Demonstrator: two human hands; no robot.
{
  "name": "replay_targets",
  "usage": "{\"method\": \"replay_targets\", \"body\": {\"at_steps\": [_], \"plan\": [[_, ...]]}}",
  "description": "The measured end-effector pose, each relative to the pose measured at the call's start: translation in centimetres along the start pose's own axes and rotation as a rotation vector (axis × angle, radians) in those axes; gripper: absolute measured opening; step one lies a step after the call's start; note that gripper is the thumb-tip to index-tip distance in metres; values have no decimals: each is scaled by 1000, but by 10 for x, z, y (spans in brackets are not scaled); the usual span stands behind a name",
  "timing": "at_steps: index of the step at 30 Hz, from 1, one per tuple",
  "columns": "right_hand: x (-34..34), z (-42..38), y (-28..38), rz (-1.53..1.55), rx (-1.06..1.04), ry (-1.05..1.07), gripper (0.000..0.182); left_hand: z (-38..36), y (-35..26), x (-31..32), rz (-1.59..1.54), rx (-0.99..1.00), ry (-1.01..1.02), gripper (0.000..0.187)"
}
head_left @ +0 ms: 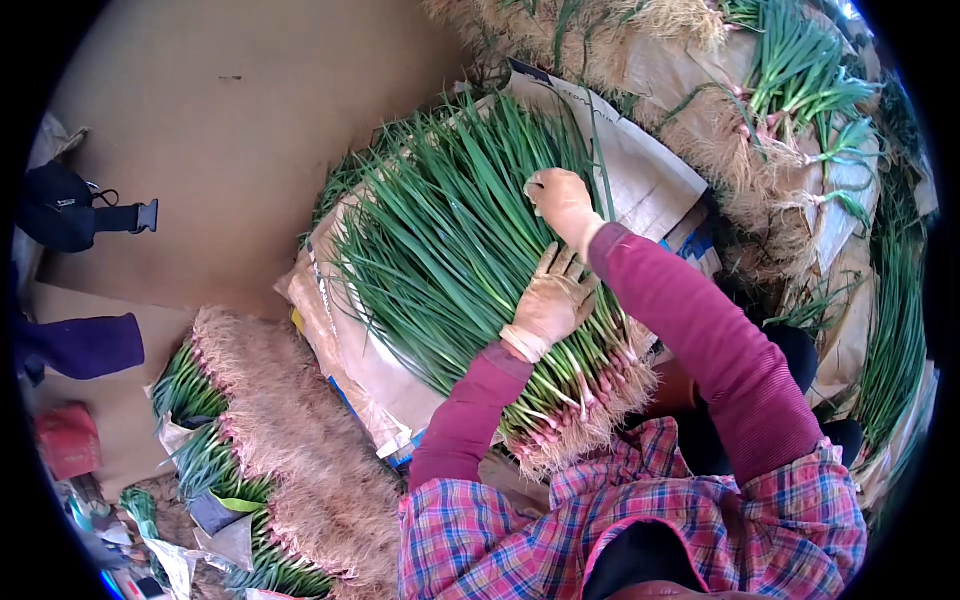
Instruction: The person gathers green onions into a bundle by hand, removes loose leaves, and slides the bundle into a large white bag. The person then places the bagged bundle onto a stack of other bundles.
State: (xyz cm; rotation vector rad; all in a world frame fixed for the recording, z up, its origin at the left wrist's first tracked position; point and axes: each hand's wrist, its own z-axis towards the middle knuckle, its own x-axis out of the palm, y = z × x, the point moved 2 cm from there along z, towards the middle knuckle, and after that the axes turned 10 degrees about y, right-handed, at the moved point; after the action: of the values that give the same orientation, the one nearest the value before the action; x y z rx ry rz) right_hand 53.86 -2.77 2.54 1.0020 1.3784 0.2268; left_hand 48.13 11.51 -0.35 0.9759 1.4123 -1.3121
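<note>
A wide layer of spring onions point(450, 230) lies on paper sacking in front of me, with green leaves pointing away and pinkish bulbs and pale roots towards my body. My left hand point(552, 305), in a pale glove, rests flat on the stems with its fingers stretched out. Just beyond it, over the leaves at the right side of the layer, is my gloved right hand point(562, 205). Its fingers are curled closed, and what they hold, if anything, is hidden. The paper sack point(640, 165) shows beneath the leaves at the right.
Rows of spring onions with thick root mats point(290, 430) lie at the lower left. More root-covered piles point(690, 120) and a loose spring onion bunch point(805, 90) are at the upper right. A dark pouch with a buckle strap point(65, 210) and a red object point(68, 440) sit at the left.
</note>
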Motion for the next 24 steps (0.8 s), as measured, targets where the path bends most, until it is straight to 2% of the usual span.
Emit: {"method": "replay_targets", "body": {"at_steps": [2,4,8,9,10,12,13,18,20,21,22,24], "plan": [[11,9,2,-103,155,-28,25,1,2,0,-1,8,33,35],[15,12,6,-155,172,18,25,-1,3,-2,4,12,-18,33],[18,22,-1,-156,166,85,26,1,3,3,17,-21,73,33],[19,22,-6,-9,71,57,23,1,3,2,-6,-2,7,33],[20,23,-12,-10,70,56,23,1,3,2,-27,13,-59,34],[21,14,-14,550,182,106,17,0,2,-1,-38,5,-31,35],[23,10,-14,755,281,63,13,0,2,-2,-31,-10,0,36],[41,33,-39,850,196,-100,11,3,1,-3,-37,-6,10,36],[27,52,-42,699,-94,-258,10,3,1,-4,-31,-15,38,38],[8,55,-29,819,7,-230,7,3,-1,-3,-11,-14,19,39],[1,73,-29,886,40,-297,9,3,-1,-3,8,-11,3,40],[-14,104,-42,924,135,-338,10,3,-1,-4,-3,-22,31,42]]}}
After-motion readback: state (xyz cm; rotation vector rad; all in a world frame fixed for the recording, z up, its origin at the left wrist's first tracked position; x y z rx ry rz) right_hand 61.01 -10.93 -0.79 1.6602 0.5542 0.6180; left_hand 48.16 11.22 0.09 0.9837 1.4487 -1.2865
